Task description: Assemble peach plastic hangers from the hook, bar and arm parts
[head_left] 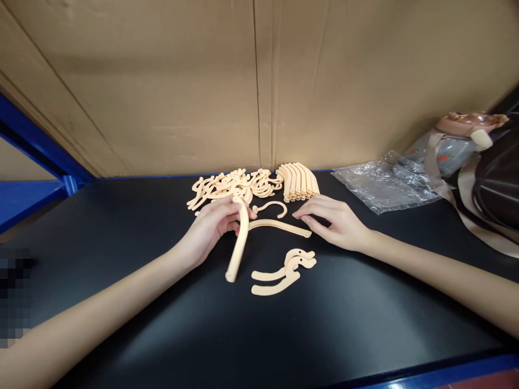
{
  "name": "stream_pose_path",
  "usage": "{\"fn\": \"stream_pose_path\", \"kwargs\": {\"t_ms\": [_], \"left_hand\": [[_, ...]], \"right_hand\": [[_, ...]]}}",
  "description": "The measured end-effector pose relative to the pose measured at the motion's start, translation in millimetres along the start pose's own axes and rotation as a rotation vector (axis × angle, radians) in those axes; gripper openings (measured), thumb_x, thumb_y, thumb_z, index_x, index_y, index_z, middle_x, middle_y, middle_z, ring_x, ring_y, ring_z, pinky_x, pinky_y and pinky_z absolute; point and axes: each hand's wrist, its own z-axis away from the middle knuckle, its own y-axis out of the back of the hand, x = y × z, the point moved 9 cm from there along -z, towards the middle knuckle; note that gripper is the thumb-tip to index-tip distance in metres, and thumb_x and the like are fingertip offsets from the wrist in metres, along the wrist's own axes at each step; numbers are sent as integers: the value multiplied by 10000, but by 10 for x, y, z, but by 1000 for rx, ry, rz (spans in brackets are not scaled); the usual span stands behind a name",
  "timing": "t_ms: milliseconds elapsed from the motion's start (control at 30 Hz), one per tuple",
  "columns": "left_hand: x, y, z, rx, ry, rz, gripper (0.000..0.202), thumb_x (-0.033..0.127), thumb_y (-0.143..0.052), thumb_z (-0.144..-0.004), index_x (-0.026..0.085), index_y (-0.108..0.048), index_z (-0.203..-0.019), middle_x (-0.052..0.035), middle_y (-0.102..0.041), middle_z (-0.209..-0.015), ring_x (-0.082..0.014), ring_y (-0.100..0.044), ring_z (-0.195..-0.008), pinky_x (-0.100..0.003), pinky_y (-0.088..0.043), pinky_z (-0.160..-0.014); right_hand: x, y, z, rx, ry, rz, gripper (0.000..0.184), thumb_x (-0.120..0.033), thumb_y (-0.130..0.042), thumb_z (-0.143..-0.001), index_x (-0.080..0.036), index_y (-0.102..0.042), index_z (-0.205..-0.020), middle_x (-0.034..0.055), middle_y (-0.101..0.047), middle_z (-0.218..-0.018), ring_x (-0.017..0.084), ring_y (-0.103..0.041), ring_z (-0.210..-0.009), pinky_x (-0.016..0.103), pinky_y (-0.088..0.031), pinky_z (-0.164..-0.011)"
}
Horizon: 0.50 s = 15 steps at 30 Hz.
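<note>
— Caught doing what, at the black table [162,324]?

— Grasping a curved cream bar [242,237] near its upper end with the left hand [214,224]; poised just beside the free end of a second bar [279,225] with the right hand [330,221], fingers loosely bent, apparently around nothing.

— Best handled how?

— Pinch firmly but without squeezing, judging by the slender look, and keep fingertips clear of the very tip. Steady the second bar by its free end before turning either one; avoid bumping the curled hook [272,203] just beyond.

— Pointing which way?

— With the long axis running from the left fingers down toward the wearer, slightly leftward, and bowed to the right near the top. Touching the tabletop at the lower end? Impossible to tell. Stretched nearly crosswise, in the second bar's case, and tipped slightly nearer at the right.

— Placed where?

— Left of two flat cut pieces [267,290], on the wearer's side of the loose pile [239,183] and the neat stack [298,181].
</note>
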Motion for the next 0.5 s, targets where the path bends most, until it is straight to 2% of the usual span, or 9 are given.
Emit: {"fn": "stream_pose_path", "kwargs": {"t_ms": [100,233,333,433,500], "left_hand": [[-49,-70,4,-68,78,26,173,317,-597,-834,146,-620,-820,-30,-640,-696,-129,-593,-592,-234,-507,-562],[-88,-154,48,-132,155,-36,241,369,-561,-890,147,-641,-938,10,-578,-629,-109,-534,-468,-235,-456,-468],[-81,-270,126,-249,184,-319,320,438,-479,-941,160,-637,-973,29,-558,-627,-85,-461,-424,-217,-376,-420],[37,-387,220,-334,92,-712,410,484,-429,-954,180,-595,-736,41,-517,-559,-93,-432,-434,-220,-342,-438],[147,-433,267,-304,5,-953,476,482,-421,-956,189,-522,-594,37,-494,-513,-110,-455,-460,-227,-333,-470]], "right_hand": [[8,4,5,15,6,24,174,-156,-520,-918,-176,-676,-993,52,-705,-879,169,-625,-806,331,-521,-759],[-11,13,-7,19,15,76,170,-159,-520,-916,-176,-677,-978,53,-705,-876,174,-629,-813,332,-517,-756],[-98,9,-31,-11,67,186,180,-162,-504,-924,-172,-676,-977,57,-709,-891,180,-624,-822,342,-499,-757],[-214,-49,-82,-103,140,323,209,-188,-478,-946,-158,-682,-983,75,-704,-946,201,-620,-878,361,-471,-782],[-243,-95,-149,-167,147,376,223,-216,-481,-952,-146,-688,-999,92,-690,-983,218,-614,-923,371,-456,-812]]}}
